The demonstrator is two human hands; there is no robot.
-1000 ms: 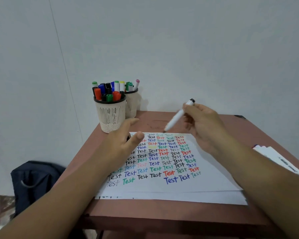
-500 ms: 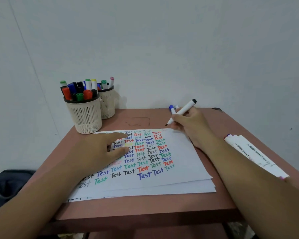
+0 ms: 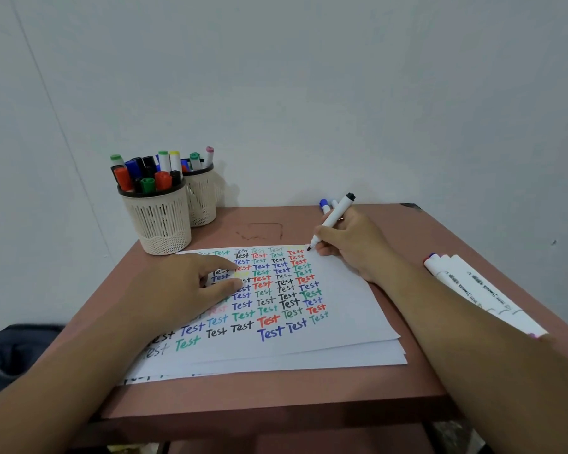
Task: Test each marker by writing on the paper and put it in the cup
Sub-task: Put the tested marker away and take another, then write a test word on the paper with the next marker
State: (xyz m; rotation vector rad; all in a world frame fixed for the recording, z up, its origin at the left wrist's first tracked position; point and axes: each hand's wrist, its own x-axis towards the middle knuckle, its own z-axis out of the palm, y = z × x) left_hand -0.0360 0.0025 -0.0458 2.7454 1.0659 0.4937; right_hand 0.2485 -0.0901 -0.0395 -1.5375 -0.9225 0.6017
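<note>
A stack of white paper (image 3: pixel 348 309) covered in rows of coloured "Test" words lies on the brown table (image 3: pixel 276 391). My right hand (image 3: pixel 354 244) grips a white marker (image 3: pixel 333 219) with a black end, its tip down at the paper's top right corner. My left hand (image 3: pixel 181 283) rests flat on the paper's left part, fingers spread over the writing. Two beige mesh cups stand at the back left: the nearer cup (image 3: pixel 158 221) is packed with several capped markers, and the farther cup (image 3: pixel 202 198) holds a few more.
A row of white markers (image 3: pixel 473 286) lies along the table's right side. Another blue-capped marker (image 3: pixel 324 205) shows behind my right hand. A white wall rises right behind the table. A dark bag (image 3: pixel 10 358) sits on the floor at the left.
My right hand has lowered the marker from mid-air to the paper's top right corner. My left hand has settled flat on the paper. The view has shifted to the right.
</note>
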